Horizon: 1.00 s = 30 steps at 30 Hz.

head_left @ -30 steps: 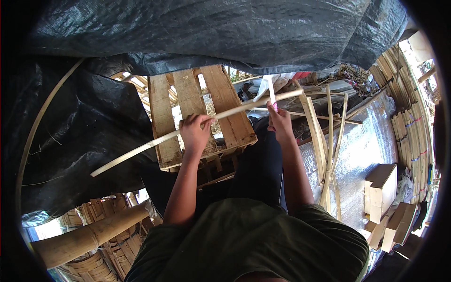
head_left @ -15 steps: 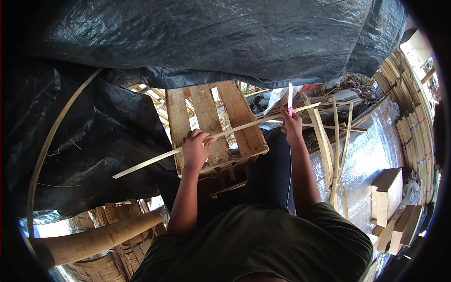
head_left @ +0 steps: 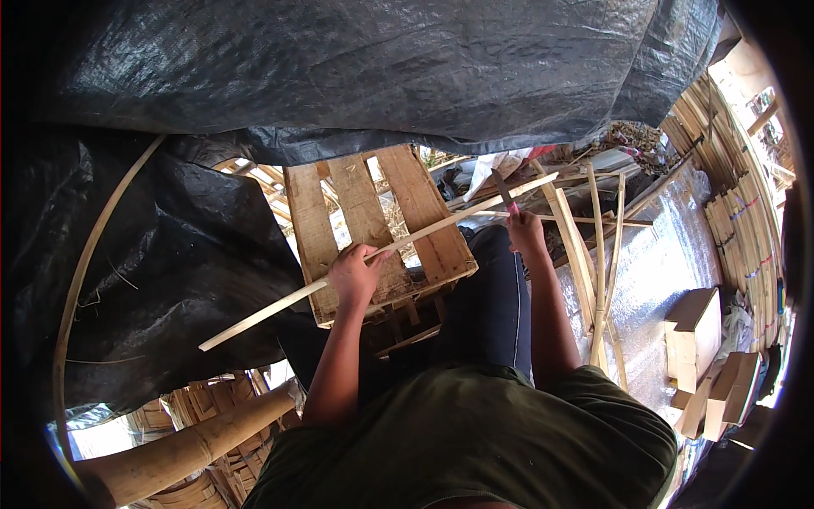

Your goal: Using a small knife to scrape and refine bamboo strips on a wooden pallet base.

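Observation:
My left hand (head_left: 356, 273) is closed around a long pale bamboo strip (head_left: 441, 226), gripping it near its middle. The strip slants across a slatted wooden crate (head_left: 424, 204), its lower end out to the left over the black sheeting and its upper end to the right. In my right hand (head_left: 524, 231) is a knife (head_left: 503, 188) with a pink handle, its blade pointing up and slightly left. The blade is close to the strip's right part; whether they touch I cannot tell. My right fingers are wrapped round the handle.
Black plastic sheeting (head_left: 365, 76) hangs in front and on the left. Several bamboo strips (head_left: 600, 254) lean at my right, beside a silvery sheet (head_left: 661, 263). Bundled strips (head_left: 746, 229) and cardboard boxes (head_left: 695, 339) stand farther right. A thick bamboo pole (head_left: 195, 437) lies at lower left.
The knife has tilted left, its blade now darker to view, and my right hand has dropped slightly. The strip has become steeper, its left end lower. My left hand keeps its grip.

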Each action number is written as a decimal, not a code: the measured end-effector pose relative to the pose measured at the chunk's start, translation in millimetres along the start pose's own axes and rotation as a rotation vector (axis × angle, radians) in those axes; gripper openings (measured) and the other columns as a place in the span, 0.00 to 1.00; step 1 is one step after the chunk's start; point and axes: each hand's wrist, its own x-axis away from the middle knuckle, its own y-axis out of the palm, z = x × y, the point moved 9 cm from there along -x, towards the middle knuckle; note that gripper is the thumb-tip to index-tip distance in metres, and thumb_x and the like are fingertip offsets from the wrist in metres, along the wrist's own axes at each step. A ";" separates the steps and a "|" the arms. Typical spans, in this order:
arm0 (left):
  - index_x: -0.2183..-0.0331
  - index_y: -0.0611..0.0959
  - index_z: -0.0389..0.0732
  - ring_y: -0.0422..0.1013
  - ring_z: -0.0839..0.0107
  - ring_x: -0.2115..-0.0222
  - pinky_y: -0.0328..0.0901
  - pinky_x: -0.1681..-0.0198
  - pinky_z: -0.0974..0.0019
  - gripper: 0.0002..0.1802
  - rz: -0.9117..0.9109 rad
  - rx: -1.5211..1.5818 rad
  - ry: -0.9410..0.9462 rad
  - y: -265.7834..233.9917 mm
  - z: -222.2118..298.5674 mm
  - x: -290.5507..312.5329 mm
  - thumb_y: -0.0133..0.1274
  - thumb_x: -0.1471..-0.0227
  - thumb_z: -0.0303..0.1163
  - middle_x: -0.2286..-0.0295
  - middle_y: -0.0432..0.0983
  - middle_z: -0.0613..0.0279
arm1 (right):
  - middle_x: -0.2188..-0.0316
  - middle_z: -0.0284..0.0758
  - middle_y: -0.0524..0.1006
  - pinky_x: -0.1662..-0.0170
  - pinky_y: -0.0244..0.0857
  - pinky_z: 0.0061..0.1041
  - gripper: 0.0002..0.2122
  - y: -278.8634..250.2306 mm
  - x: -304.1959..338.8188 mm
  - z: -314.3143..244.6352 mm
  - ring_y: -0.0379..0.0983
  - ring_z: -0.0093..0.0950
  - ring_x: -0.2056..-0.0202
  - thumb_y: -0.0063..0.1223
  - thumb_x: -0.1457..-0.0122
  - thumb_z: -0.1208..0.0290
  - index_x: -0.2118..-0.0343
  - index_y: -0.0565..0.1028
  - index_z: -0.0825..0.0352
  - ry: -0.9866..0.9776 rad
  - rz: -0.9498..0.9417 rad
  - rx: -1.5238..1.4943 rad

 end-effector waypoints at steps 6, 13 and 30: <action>0.76 0.80 0.45 0.75 0.64 0.77 0.66 0.75 0.61 0.21 -0.036 -0.031 0.046 7.3 4.2 -3.7 0.68 0.58 0.52 0.78 0.76 0.68 | 0.80 0.55 0.74 0.70 0.67 0.43 0.21 -8.5 -12.0 -23.9 0.75 0.55 0.73 0.48 0.35 0.58 0.75 0.76 0.75 -0.406 0.208 0.361; 0.76 0.79 0.45 0.74 0.64 0.77 0.66 0.75 0.60 0.21 -0.072 -0.036 0.040 11.4 2.8 -4.4 0.66 0.57 0.53 0.78 0.76 0.66 | 0.78 0.56 0.75 0.66 0.69 0.49 0.18 44.0 13.3 -48.6 0.74 0.57 0.68 0.49 0.35 0.61 0.76 0.77 0.72 -0.615 0.184 0.348; 0.75 0.81 0.46 0.76 0.59 0.75 0.66 0.73 0.57 0.24 -0.129 -0.025 -0.043 21.3 -9.2 -3.7 0.65 0.56 0.57 0.76 0.79 0.64 | 0.78 0.55 0.75 0.70 0.68 0.47 0.19 37.8 -15.2 -20.9 0.73 0.56 0.71 0.49 0.35 0.59 0.75 0.77 0.71 -0.528 0.149 0.269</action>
